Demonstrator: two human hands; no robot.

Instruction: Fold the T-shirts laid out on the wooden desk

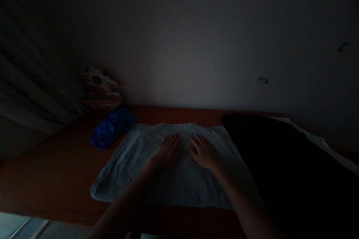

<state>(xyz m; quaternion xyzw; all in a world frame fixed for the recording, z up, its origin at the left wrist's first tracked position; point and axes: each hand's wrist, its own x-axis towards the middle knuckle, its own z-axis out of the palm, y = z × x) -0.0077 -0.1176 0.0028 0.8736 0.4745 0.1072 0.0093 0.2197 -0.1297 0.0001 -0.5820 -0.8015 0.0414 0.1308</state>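
Lying at six o'clock, grey cloth (pixel 174 183) is being touched by left hand (pixel 169 150) and right hand (pixel 204 152) — apart, nothing being clamped | largely laid flat — creases are being seen toward its nine o'clock

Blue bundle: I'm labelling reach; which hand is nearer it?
Left. The left hand lies on the grey cloth, right of the blue bundle; the right hand lies farther right.
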